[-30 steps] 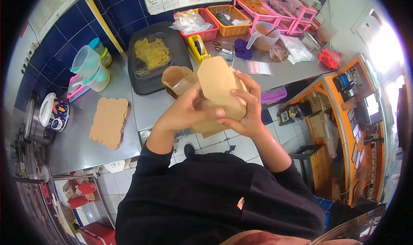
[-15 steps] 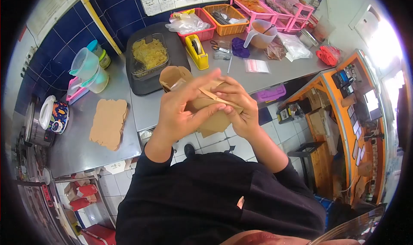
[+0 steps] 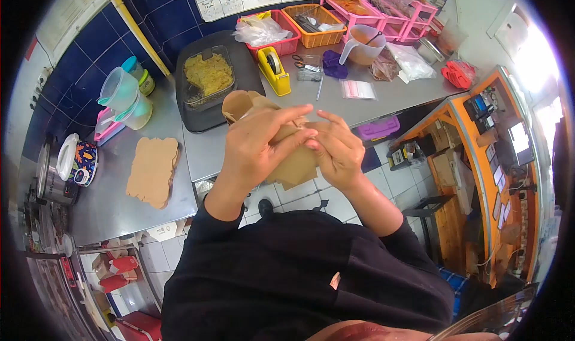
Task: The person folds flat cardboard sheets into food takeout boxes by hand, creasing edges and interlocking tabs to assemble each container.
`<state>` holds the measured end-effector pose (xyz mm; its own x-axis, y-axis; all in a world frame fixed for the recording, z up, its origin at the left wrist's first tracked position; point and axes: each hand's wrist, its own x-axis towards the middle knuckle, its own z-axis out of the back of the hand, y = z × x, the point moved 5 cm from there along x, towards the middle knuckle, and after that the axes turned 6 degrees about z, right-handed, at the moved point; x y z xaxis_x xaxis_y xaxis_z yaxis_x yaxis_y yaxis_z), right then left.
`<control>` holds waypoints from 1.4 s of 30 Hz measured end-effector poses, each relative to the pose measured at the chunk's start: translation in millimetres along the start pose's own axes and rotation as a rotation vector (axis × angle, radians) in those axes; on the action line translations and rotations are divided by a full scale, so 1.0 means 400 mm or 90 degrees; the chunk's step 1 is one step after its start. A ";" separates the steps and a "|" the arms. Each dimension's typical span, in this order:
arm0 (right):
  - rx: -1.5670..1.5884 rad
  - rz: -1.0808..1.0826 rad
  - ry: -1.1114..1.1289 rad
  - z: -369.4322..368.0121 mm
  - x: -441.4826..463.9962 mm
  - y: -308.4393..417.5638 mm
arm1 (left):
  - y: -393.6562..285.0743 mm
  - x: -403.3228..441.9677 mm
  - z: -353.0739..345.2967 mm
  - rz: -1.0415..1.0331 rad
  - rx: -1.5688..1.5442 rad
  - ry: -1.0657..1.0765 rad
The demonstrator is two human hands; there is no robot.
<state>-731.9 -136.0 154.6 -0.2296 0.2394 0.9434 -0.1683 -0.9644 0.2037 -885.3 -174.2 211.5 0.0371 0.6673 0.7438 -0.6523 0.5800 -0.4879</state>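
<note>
A brown cardboard box [image 3: 294,170], partly folded, is held up in front of me at the counter's edge. My left hand [image 3: 254,149] grips its left side, with thumb and fingers bent over the upper flaps. From the right, my right hand [image 3: 340,151] pinches the box's edge, its thumb close to the left thumb. Both hands hide much of the folds between them. Just behind my left hand stands another brown cardboard box [image 3: 239,105], open at the top. A stack of flat cardboard pieces [image 3: 153,170] lies on the counter at the left.
On the steel counter [image 3: 299,104] stand a glass dish of yellow food [image 3: 208,76] on a dark tray, a yellow tape dispenser [image 3: 275,71], a measuring jug [image 3: 363,46] and baskets. Plastic containers [image 3: 123,95] are at the left. An orange shelf unit [image 3: 479,95] stands at the right.
My hands have shifted on the box: the left fingers have lowered over the flaps, and the right fingers have lifted and turned at its edge. The box stays in both hands.
</note>
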 end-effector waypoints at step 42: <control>0.538 -0.428 0.285 -0.104 0.087 -0.078 | 0.221 -0.022 0.055 0.163 -0.315 0.029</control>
<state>-774.4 -93.0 170.1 -0.6833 0.5854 0.4364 0.2677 -0.3551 0.8957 -960.0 -139.1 171.9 -0.0359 0.8290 0.5580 -0.2114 0.5395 -0.8150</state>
